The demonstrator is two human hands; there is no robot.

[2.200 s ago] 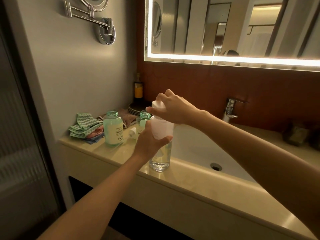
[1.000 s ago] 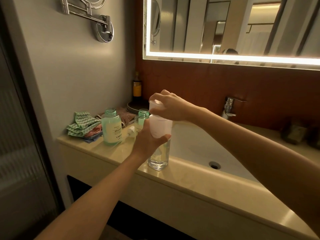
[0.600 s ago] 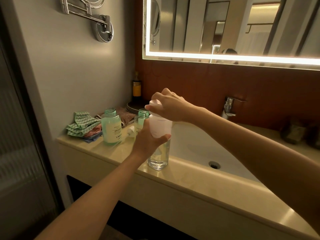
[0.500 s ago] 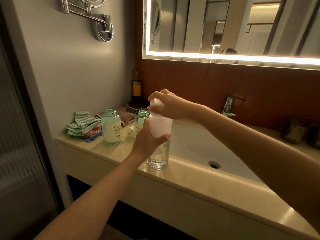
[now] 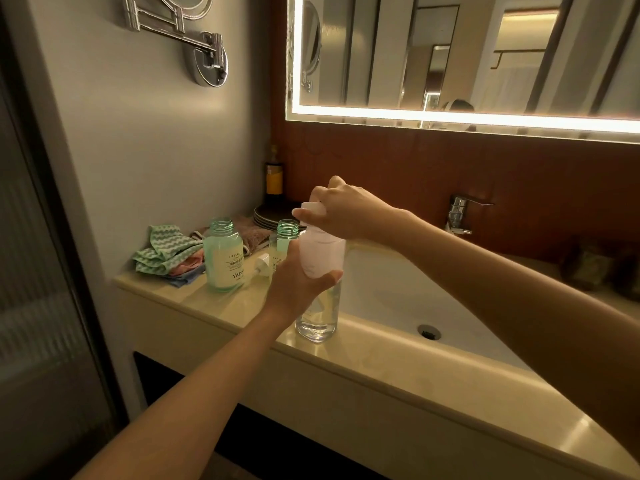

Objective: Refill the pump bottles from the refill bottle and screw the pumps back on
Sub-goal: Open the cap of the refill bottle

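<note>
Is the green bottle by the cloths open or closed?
Open. The green bottle has no pump on top; its bare threaded neck shows, and it stands upright on the counter.

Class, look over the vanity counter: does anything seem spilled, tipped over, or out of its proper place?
No spill shows. Two green pump bottles stand upright with bare open necks, and a white pump lies on its side on the counter between them, off its bottle. That fits a refill in progress.

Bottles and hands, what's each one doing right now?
Refill bottle: upright on the counter, cap on.
Left hand: gripping its body.
Right hand: gripping its cap.
Left pump bottle: open, pump off.
Right pump bottle: open, pump off.
Tap: no water visible.
</note>
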